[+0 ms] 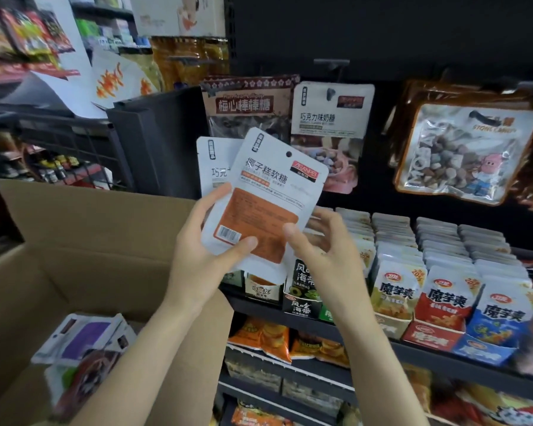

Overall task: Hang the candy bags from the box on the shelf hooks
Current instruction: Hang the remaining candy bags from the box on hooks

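Both hands meet at chest height in front of a shop shelf. A left hand (pixel 203 241) grips the lower left corner of a white candy bag (pixel 265 198) with an orange label, thumb on the front near the barcode. A right hand (pixel 323 241) pinches the bag's lower right edge, thumb on the front and fingers curled behind. That bag tilts to the right, its round hang hole near the top, and a second white bag (pixel 211 166) sits behind it, also in the left hand's hold.

Behind them, a black back panel carries hooks (pixel 331 64) with hanging packets: a brown lollipop bag (pixel 246 103), a white chocolate candy bag (pixel 330 124) and a clear bag of stone candy (pixel 462 152). Below, a shelf (pixel 320 329) holds rows of snack packets. An open cardboard box (pixel 83 247) stands to the left, below the hands, with more bags (pixel 83 342) lying in its bottom.
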`<move>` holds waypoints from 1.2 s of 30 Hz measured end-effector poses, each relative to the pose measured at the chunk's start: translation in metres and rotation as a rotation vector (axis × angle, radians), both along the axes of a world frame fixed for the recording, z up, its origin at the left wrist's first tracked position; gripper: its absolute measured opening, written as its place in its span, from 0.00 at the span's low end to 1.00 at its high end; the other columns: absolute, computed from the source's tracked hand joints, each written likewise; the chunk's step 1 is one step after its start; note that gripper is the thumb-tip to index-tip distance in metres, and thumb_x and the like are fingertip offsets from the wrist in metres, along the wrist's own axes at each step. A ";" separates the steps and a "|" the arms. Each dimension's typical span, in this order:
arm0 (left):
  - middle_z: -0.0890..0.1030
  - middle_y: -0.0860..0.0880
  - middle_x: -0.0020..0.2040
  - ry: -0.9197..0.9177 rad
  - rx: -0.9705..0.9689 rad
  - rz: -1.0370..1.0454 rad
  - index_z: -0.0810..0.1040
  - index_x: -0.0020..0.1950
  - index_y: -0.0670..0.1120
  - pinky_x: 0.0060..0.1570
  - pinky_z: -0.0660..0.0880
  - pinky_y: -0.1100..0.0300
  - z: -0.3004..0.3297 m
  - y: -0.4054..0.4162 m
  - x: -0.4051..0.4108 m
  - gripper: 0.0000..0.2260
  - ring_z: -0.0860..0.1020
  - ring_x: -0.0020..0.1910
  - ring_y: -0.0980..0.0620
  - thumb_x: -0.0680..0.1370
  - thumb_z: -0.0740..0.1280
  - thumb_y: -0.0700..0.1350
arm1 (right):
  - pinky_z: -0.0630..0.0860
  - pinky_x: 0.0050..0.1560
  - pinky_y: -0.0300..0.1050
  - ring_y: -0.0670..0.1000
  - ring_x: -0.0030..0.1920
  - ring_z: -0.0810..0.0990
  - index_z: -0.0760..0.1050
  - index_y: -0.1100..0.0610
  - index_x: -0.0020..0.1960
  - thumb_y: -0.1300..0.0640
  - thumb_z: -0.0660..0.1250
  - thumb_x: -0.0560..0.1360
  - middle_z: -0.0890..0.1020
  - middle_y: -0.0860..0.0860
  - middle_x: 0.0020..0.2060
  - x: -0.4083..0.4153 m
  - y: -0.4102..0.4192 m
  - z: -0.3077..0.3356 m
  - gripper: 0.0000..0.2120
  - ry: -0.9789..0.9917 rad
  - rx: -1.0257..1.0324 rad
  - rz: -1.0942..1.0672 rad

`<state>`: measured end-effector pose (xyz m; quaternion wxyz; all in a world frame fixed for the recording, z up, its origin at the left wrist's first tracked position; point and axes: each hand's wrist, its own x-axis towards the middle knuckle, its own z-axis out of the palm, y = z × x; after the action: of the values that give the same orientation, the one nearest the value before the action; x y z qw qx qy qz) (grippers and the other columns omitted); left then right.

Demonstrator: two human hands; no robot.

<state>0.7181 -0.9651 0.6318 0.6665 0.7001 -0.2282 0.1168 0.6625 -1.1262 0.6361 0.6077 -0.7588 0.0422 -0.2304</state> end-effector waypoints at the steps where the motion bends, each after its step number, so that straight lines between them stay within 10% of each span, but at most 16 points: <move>1: 0.77 0.59 0.61 -0.017 0.012 0.008 0.71 0.63 0.63 0.54 0.79 0.54 -0.002 -0.003 -0.001 0.29 0.76 0.62 0.58 0.67 0.78 0.45 | 0.76 0.48 0.31 0.32 0.50 0.78 0.71 0.48 0.61 0.41 0.70 0.68 0.79 0.38 0.51 0.002 0.001 0.000 0.24 -0.004 0.012 -0.019; 6: 0.74 0.58 0.64 -0.213 0.200 0.117 0.69 0.67 0.55 0.58 0.73 0.68 -0.007 -0.013 -0.004 0.29 0.71 0.64 0.64 0.69 0.76 0.51 | 0.76 0.39 0.30 0.35 0.44 0.81 0.66 0.49 0.51 0.62 0.69 0.76 0.82 0.44 0.45 -0.002 0.005 0.002 0.14 -0.168 0.140 -0.082; 11: 0.69 0.60 0.66 -0.291 0.333 0.171 0.64 0.74 0.53 0.56 0.62 0.81 -0.007 -0.022 -0.007 0.31 0.65 0.64 0.72 0.73 0.66 0.61 | 0.72 0.23 0.41 0.44 0.28 0.76 0.64 0.48 0.55 0.55 0.69 0.76 0.80 0.42 0.41 -0.009 0.015 -0.003 0.14 -0.437 -0.427 -0.553; 17: 0.78 0.58 0.64 0.076 -0.148 -0.240 0.71 0.69 0.52 0.58 0.74 0.66 0.008 -0.025 -0.024 0.26 0.74 0.65 0.60 0.73 0.67 0.60 | 0.71 0.29 0.42 0.52 0.37 0.79 0.81 0.55 0.52 0.62 0.67 0.76 0.83 0.51 0.43 -0.001 0.021 -0.015 0.07 -0.613 -0.881 -0.638; 27: 0.84 0.55 0.54 0.091 -0.266 -0.095 0.78 0.57 0.50 0.47 0.77 0.65 0.004 -0.019 -0.007 0.11 0.81 0.55 0.55 0.75 0.66 0.43 | 0.69 0.64 0.52 0.52 0.64 0.71 0.78 0.54 0.63 0.48 0.65 0.78 0.75 0.51 0.66 -0.005 0.009 -0.028 0.17 -0.436 -0.748 -0.195; 32: 0.84 0.56 0.52 0.059 -0.169 -0.060 0.79 0.55 0.53 0.52 0.79 0.56 0.008 -0.022 -0.005 0.12 0.81 0.55 0.55 0.72 0.68 0.47 | 0.68 0.53 0.25 0.36 0.60 0.69 0.66 0.40 0.70 0.43 0.71 0.72 0.67 0.46 0.66 -0.008 -0.012 -0.014 0.29 -0.221 -0.426 -0.072; 36: 0.82 0.60 0.54 -0.003 -0.085 -0.024 0.77 0.57 0.56 0.55 0.77 0.62 0.015 -0.032 -0.001 0.15 0.78 0.57 0.61 0.71 0.70 0.50 | 0.69 0.46 0.27 0.37 0.46 0.71 0.66 0.42 0.72 0.51 0.74 0.71 0.71 0.45 0.51 -0.005 -0.017 -0.006 0.32 -0.257 -0.348 -0.191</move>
<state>0.7166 -0.9970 0.6464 0.6968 0.6681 -0.2323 0.1194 0.6574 -1.1433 0.6303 0.4436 -0.8090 -0.0044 -0.3856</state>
